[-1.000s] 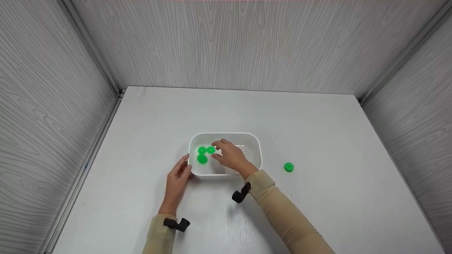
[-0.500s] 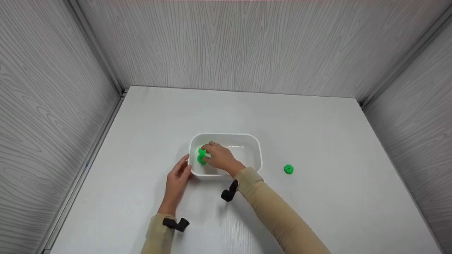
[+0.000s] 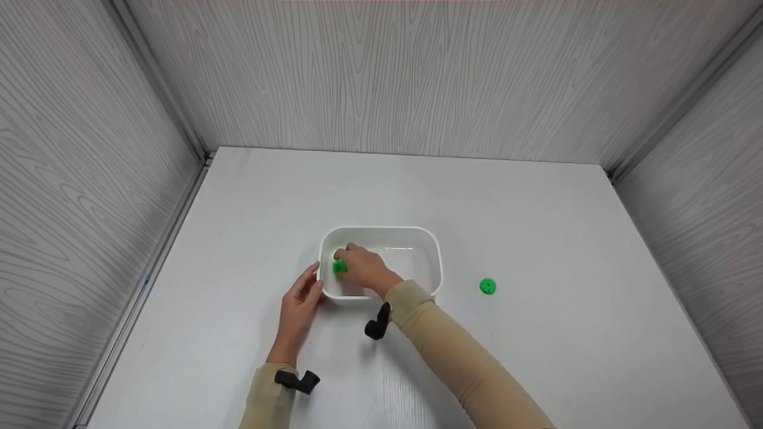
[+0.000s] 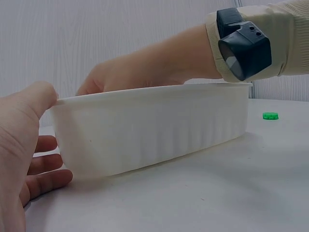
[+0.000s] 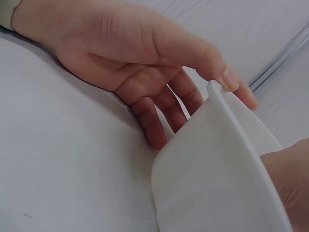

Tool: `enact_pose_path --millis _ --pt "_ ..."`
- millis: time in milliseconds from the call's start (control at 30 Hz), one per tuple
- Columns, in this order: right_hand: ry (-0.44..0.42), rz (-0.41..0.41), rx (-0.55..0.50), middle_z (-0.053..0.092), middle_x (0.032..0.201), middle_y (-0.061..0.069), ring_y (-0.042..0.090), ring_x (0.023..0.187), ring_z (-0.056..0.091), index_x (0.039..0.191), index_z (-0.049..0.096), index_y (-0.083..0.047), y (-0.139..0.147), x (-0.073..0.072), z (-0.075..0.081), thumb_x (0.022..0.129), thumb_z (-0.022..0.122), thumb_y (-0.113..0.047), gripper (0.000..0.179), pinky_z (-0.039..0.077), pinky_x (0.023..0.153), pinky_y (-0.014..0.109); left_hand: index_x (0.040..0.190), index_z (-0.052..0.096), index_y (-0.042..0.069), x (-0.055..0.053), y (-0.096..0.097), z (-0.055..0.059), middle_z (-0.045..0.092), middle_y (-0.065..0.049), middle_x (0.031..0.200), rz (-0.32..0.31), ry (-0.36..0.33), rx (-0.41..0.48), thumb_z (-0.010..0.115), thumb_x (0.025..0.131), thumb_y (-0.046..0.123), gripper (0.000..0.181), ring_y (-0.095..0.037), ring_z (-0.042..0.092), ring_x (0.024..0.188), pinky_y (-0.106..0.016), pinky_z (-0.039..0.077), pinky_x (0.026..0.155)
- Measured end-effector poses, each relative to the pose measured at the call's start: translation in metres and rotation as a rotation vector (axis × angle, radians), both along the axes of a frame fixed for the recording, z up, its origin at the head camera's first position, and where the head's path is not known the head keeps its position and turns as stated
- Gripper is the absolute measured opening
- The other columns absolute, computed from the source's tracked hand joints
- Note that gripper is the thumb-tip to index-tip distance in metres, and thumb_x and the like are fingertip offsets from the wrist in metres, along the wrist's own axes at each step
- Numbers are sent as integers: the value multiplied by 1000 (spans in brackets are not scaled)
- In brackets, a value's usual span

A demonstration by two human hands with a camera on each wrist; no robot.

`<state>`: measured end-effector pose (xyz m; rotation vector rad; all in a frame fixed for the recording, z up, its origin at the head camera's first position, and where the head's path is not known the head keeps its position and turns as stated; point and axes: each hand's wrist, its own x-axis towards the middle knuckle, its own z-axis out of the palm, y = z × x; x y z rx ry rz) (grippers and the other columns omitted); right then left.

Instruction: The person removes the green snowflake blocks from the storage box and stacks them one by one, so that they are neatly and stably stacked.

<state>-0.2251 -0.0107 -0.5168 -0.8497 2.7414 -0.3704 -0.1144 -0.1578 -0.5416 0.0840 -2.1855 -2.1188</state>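
Note:
A white rectangular box (image 3: 409, 227) stands on the table. My left hand (image 3: 298, 310) holds its left end, thumb at the rim and other fingers against the outer wall, as the left hand (image 5: 145, 58) in the right wrist view shows. Inside the box, at its left end, my right hand (image 3: 362, 268) has thumb and index finger around a green slotted disc (image 3: 339, 266). Any other green pieces there are covered by this hand. In the left wrist view the right hand (image 4: 130, 72) reaches over the rim, its fingertips hidden behind the box wall (image 4: 149, 130).
A single green slotted disc (image 3: 487, 286) lies on the white table (image 3: 554, 250), right of the box. Grey wood-grain panels (image 3: 387, 77) rise behind the table and along both sides.
My right hand has moved left and down inside the box, onto the cluster of green discs, closing its fingers and covering most of them. The left hand stays at the box's end.

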Motion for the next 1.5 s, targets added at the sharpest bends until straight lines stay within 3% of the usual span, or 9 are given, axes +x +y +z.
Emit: enact_pose_path --millis 333,733,933,1167,1300,1500 --pt "-37 -49 45 51 113 6 18 96 52 125 57 -16 -3 2 -6 88 63 -24 39 47 83 35 137 47 14 1 2 -1 49 -7 135 -12 7 5 54 95 20 43 -18 49 116 -25 45 90" --pt "-84 -97 -18 50 109 6 16 87 52 122 56 -15 -5 1 -8 86 65 -25 39 47 79 33 137 48 15 1 0 0 54 -13 127 -2 11 -1 55 95 21 43 -19 52 105 -39 47 89" --pt "-131 -133 -28 49 110 6 16 85 52 124 54 -16 -8 0 -11 86 65 -24 40 48 79 34 138 47 15 1 0 0 52 -11 129 -5 5 -12 55 95 20 44 -19 51 108 -28 47 87" --pt "-160 -151 -64 49 110 5 17 86 52 124 54 -17 -9 -1 -9 85 66 -23 41 47 81 34 137 48 16 1 -2 0 52 -9 131 -7 0 -2 55 95 20 43 -19 51 111 -31 47 90" --pt "-182 -163 -80 49 110 3 16 88 52 124 53 -16 -7 -2 -7 83 66 -24 44 47 82 34 136 48 16 1 -2 0 53 -8 130 -1 5 -12 55 95 20 42 -18 51 110 -26 47 88" --pt "-130 -101 -47 51 104 3 16 83 52 120 55 -12 -4 -1 -8 84 65 -25 39 47 76 32 136 49 16 1 -2 -1 52 -12 130 5 22 -19 55 95 22 43 -18 51 111 -24 47 86"
